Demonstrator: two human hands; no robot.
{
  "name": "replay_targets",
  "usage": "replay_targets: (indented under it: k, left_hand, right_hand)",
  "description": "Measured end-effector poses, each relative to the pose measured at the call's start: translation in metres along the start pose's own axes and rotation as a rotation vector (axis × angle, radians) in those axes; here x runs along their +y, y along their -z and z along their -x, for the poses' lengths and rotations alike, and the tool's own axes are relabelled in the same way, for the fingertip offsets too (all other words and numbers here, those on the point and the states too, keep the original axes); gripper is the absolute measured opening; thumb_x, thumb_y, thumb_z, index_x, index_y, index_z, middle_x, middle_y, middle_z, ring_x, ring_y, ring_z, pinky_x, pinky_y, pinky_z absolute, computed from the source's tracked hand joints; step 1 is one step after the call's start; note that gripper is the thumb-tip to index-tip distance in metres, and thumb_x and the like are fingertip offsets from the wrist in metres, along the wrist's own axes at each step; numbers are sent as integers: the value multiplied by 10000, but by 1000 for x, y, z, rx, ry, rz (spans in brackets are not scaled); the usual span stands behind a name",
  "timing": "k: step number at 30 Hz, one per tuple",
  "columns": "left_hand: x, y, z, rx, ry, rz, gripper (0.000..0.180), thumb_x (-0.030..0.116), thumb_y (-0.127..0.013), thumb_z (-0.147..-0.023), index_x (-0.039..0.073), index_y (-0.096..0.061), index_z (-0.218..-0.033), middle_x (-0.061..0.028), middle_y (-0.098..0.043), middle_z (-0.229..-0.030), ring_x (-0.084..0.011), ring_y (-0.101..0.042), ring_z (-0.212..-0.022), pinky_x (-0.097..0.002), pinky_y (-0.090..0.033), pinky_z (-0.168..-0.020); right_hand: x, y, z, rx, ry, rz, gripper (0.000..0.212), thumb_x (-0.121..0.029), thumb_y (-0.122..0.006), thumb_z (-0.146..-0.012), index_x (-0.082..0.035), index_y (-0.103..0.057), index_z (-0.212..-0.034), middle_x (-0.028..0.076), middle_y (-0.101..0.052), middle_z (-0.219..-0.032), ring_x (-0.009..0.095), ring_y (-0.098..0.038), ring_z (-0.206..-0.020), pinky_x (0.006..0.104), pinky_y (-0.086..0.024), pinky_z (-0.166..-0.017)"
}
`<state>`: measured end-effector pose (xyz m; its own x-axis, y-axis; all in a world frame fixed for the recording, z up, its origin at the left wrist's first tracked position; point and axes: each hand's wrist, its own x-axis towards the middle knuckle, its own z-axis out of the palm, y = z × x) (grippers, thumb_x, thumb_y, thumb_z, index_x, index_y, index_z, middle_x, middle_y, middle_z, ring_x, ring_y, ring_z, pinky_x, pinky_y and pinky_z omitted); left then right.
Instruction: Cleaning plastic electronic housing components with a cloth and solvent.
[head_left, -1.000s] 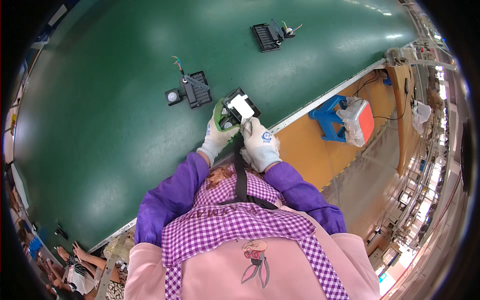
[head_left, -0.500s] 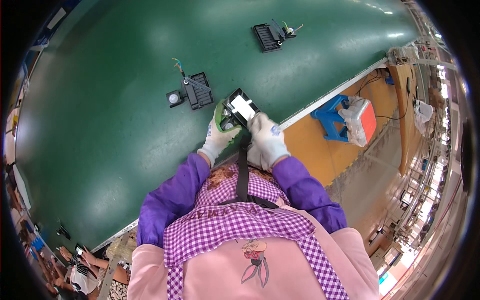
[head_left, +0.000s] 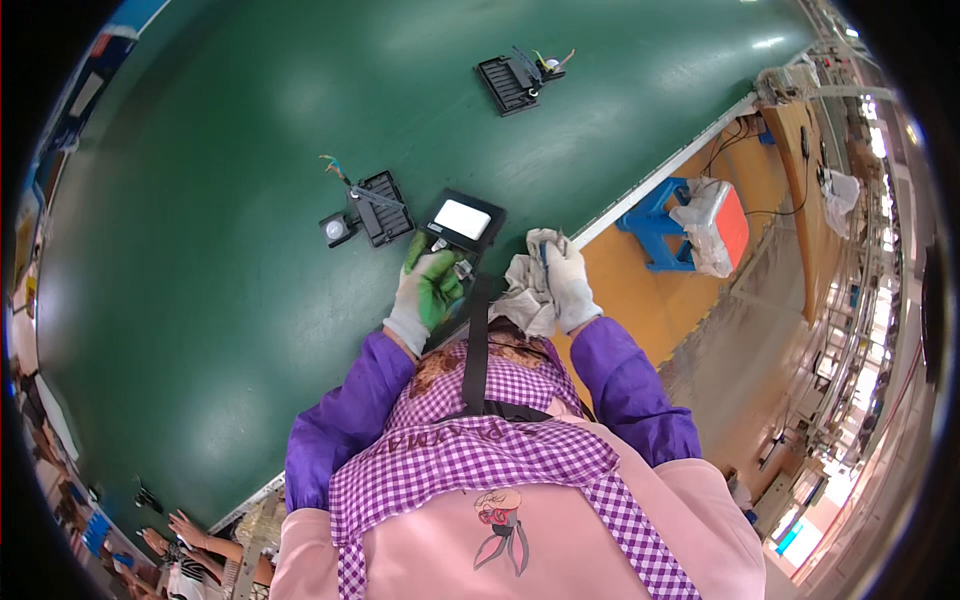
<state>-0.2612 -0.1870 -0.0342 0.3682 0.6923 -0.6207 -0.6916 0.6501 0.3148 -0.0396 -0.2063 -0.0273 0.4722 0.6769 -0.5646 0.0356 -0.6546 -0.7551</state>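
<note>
A black floodlight (head_left: 462, 219) with a bright white panel faces up at the table's near edge. My left hand (head_left: 428, 288), in a white glove with a green palm, grips its lower end by the bracket or sensor part; the fingers hide just which. A crumpled light-grey rag (head_left: 528, 288) hangs from my right hand (head_left: 567, 280), which pinches it just right of the lamp, apart from it. Left of the lamp lies another floodlight (head_left: 380, 208), back up, with a square sensor and loose coloured wires.
Farther off on the green table (head_left: 240, 240) lies one more black floodlight (head_left: 510, 83) with bare wires. Beyond the table's metal edge, at right, stands a blue stool (head_left: 660, 225) with a red, plastic-wrapped top. Another person's hands (head_left: 185, 535) show at lower left.
My right hand has moved right, off the lamp, with the rag now showing in it. The lamp has turned, its panel now lying more level and squarely in view.
</note>
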Motion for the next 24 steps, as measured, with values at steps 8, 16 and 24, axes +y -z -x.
replay_targets:
  k: [8, 16, 24]
  left_hand:
    - [11, -8, 4, -47, 144, 335, 196, 211, -573, -899, 48, -603, -1004, -100, -642, -895, -114, -393, -539, -250, -351, -494]
    - [15, -10, 5, -39, 153, 360, 286, 215, -568, -889, -19, -573, -1053, -130, -637, -919, -135, -446, -542, -238, -390, -469]
    - [13, -7, 1, -33, 164, 305, 217, 216, -591, -884, 37, -577, -1006, -104, -628, -908, -114, -401, -533, -252, -352, -482]
  right_hand:
    - [-71, -5, 31, -70, 130, -82, 219, -235, -508, -971, -39, -578, -1039, 51, -629, -866, 139, -585, -762, 309, -479, -701]
    - [-119, -24, 44, -217, 238, -9, 291, -169, -556, -936, -38, -540, -1195, 22, -582, -776, 71, -496, -566, 252, -409, -500]
    - [-104, -37, -1, -438, 278, 47, 250, -79, -583, -897, -21, -607, -1139, 31, -663, -969, 109, -583, -874, 260, -468, -800]
